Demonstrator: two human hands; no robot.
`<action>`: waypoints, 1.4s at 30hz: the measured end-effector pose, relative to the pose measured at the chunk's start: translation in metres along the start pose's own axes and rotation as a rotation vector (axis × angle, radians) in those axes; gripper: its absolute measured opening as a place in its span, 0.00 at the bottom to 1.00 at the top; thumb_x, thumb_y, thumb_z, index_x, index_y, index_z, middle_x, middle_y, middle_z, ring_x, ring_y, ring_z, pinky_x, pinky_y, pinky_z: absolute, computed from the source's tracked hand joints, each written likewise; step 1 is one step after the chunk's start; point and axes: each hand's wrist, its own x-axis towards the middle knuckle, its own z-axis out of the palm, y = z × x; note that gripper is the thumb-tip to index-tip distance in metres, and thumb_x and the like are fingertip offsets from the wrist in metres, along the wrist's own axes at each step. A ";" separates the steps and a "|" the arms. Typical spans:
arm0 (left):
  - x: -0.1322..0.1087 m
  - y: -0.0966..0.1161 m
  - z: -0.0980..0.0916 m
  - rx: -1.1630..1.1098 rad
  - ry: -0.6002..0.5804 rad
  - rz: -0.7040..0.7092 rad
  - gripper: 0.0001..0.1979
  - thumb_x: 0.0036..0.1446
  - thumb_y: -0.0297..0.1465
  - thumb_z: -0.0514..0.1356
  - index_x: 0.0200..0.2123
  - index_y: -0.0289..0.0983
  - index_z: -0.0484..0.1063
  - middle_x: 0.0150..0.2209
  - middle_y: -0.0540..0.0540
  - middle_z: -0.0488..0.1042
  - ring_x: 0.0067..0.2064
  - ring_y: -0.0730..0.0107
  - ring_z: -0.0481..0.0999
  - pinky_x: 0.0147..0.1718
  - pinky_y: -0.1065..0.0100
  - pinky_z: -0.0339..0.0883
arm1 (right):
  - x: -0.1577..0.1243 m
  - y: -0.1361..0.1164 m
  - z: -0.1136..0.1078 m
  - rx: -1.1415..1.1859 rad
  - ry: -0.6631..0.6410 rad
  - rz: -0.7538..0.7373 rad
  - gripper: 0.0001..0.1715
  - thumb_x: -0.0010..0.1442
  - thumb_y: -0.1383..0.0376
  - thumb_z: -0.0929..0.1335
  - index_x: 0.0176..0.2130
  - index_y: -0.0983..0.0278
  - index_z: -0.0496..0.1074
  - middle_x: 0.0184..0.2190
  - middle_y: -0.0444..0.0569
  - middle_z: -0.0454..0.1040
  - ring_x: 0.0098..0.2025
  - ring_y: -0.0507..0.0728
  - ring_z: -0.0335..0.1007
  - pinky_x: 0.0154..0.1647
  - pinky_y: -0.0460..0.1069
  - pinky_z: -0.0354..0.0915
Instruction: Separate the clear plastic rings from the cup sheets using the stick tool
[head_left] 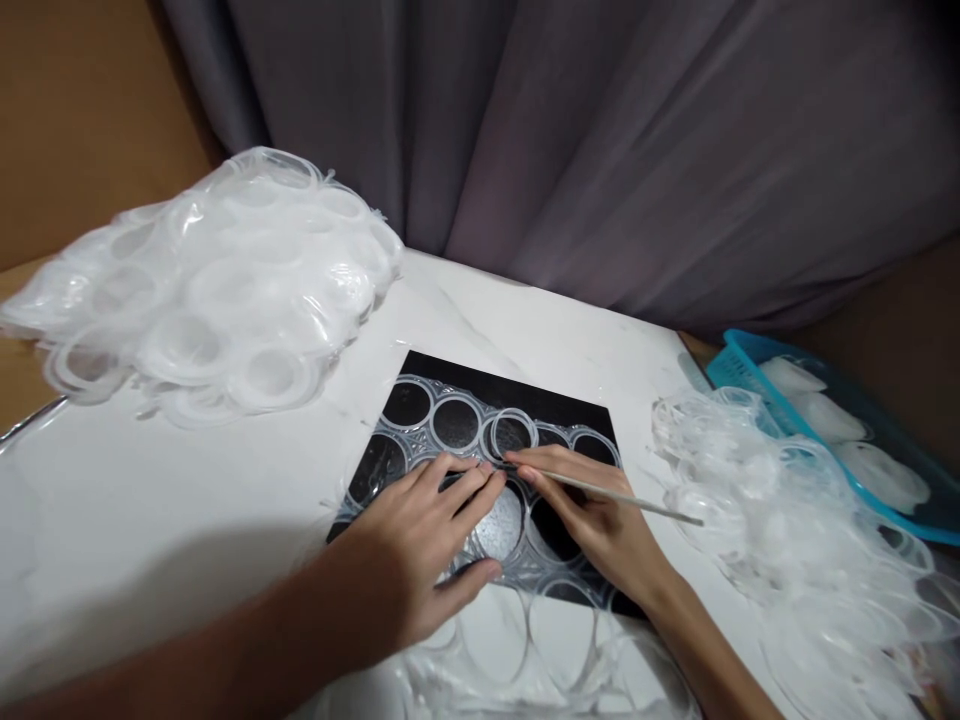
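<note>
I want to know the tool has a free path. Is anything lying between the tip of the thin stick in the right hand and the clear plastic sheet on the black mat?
Nothing visible does. The right hand holds the thin stick with its tip already at the clear plastic sheet, beside the left hand fingers pressing the sheet on the black mat.

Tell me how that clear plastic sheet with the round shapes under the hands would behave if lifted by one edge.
The plastic sheet looks thin and see-through, so it would likely be light and floppy, sagging where unsupported. The left hand presses it flat on the black mat, which hints that it shifts easily. Its glossy surface probably feels slippery, and the ring outlines may tear if tugged.
</note>
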 end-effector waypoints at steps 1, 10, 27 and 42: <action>0.000 0.000 0.001 0.000 -0.013 -0.005 0.30 0.73 0.39 0.57 0.71 0.32 0.59 0.67 0.42 0.70 0.66 0.50 0.66 0.61 0.49 0.71 | 0.000 0.000 0.000 0.011 0.001 0.010 0.15 0.72 0.67 0.69 0.53 0.53 0.81 0.50 0.47 0.83 0.51 0.58 0.80 0.53 0.56 0.76; 0.001 0.005 0.003 0.055 -0.085 -0.053 0.31 0.73 0.42 0.57 0.72 0.34 0.58 0.68 0.43 0.68 0.68 0.47 0.64 0.63 0.46 0.69 | 0.007 0.002 -0.003 0.111 0.010 0.168 0.11 0.71 0.60 0.71 0.49 0.52 0.84 0.48 0.48 0.84 0.51 0.60 0.79 0.55 0.56 0.72; -0.020 -0.025 -0.010 0.129 0.055 -0.076 0.25 0.71 0.32 0.57 0.69 0.36 0.64 0.64 0.32 0.67 0.65 0.44 0.66 0.58 0.44 0.73 | 0.052 -0.013 0.036 0.299 -0.005 0.336 0.16 0.66 0.54 0.74 0.48 0.59 0.84 0.41 0.51 0.84 0.26 0.51 0.67 0.23 0.48 0.62; -0.021 -0.024 -0.012 0.182 0.024 -0.129 0.25 0.72 0.36 0.55 0.70 0.42 0.64 0.65 0.34 0.65 0.66 0.45 0.65 0.59 0.44 0.69 | 0.045 -0.007 0.039 0.254 0.036 0.288 0.10 0.68 0.58 0.73 0.47 0.56 0.84 0.44 0.50 0.85 0.42 0.59 0.82 0.40 0.54 0.79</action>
